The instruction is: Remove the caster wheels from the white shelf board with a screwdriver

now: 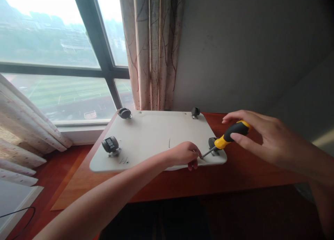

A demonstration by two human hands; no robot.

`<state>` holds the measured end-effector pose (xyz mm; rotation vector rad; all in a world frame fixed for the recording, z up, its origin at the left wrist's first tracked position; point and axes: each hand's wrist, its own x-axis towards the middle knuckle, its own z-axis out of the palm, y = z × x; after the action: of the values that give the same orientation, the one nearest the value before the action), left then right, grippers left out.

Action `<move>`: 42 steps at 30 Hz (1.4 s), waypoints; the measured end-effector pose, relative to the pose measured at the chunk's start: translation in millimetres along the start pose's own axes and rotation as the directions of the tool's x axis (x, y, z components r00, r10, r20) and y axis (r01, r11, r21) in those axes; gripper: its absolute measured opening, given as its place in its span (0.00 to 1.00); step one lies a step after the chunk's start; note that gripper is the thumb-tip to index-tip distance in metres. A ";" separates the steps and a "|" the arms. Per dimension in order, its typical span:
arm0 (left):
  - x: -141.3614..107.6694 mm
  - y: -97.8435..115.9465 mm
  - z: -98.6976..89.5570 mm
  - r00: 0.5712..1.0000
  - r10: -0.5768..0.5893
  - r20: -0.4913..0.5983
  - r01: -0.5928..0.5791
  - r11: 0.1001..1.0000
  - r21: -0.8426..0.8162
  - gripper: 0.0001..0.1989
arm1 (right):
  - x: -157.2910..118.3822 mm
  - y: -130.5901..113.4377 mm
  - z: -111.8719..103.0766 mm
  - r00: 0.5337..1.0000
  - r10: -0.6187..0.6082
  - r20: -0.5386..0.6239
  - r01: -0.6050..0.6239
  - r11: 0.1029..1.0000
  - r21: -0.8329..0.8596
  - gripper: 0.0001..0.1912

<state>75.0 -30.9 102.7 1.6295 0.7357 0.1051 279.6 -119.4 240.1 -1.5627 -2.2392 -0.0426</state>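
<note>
A white board (151,139) with rounded corners lies on a reddish wooden table, casters at its corners. My right hand (263,139) holds the black and yellow handle of a screwdriver (236,130) between thumb and fingers. The screwdriver's shaft slants down to the board's near right part, beside the near right caster (214,142). Its tip meets the fingertips of my left hand (187,154), which is closed at the board's near edge. Whatever those fingers pinch is too small to make out.
Other casters stand at the near left (110,145), far left (124,113) and far right (195,112). The wooden table (167,188) extends to the right. Behind are a window (65,94), curtains (156,48) and a grey wall (235,52). A black cable lies at lower left.
</note>
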 end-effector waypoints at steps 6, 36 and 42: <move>-0.4 -1.2 -0.9 1.000 0.020 0.004 -0.020 1.000 0.001 0.13 | 3.6 -0.6 1.3 0.999 0.003 -0.041 -0.003 1.000 -0.005 0.10; -4.8 -0.9 2.3 0.998 0.057 -0.034 -0.052 0.988 0.146 0.13 | 6.5 6.4 7.6 0.992 0.072 -0.104 -0.073 0.997 -0.012 0.15; -4.0 -2.5 2.4 0.997 0.063 -0.032 -0.058 0.988 0.143 0.14 | 2.9 6.0 2.0 1.000 -0.001 0.009 0.001 0.998 0.058 0.20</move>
<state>72.0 -35.0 101.2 1.7902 0.7359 0.1291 283.6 -114.1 238.0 -1.5341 -2.2277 0.0286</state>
